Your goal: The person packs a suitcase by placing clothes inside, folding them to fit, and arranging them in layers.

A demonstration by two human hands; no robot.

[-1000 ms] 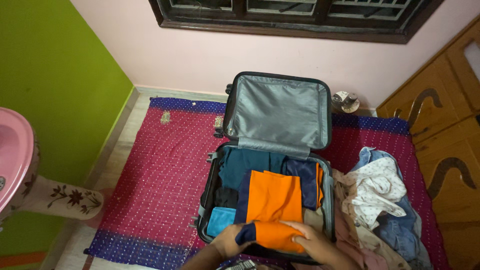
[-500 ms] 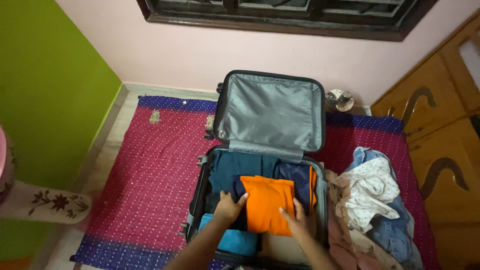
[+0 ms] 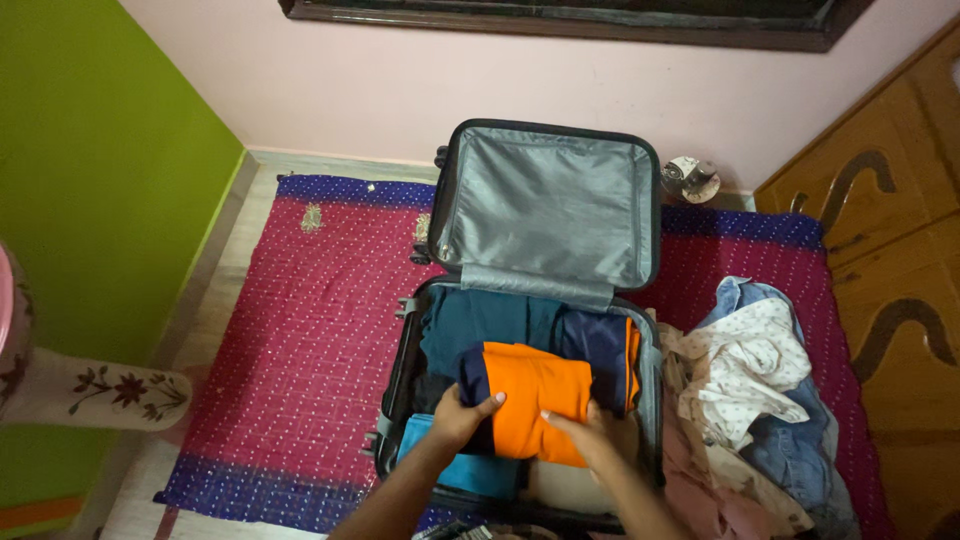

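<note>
Garment: folded orange and navy garment (image 3: 535,398), bright, slightly rumpled, lying atop darker clothes inside the open suitcase (image 3: 650,400) on a magenta quilt (image 3: 310,340).
Left hand (image 3: 462,418): clasped on the garment's navy left edge, fingers over the top.
Right hand (image 3: 582,432): pressed flat on its lower right corner, fingers spread.
Beside: clothes pile (image 3: 755,400) just right of the case.
</note>
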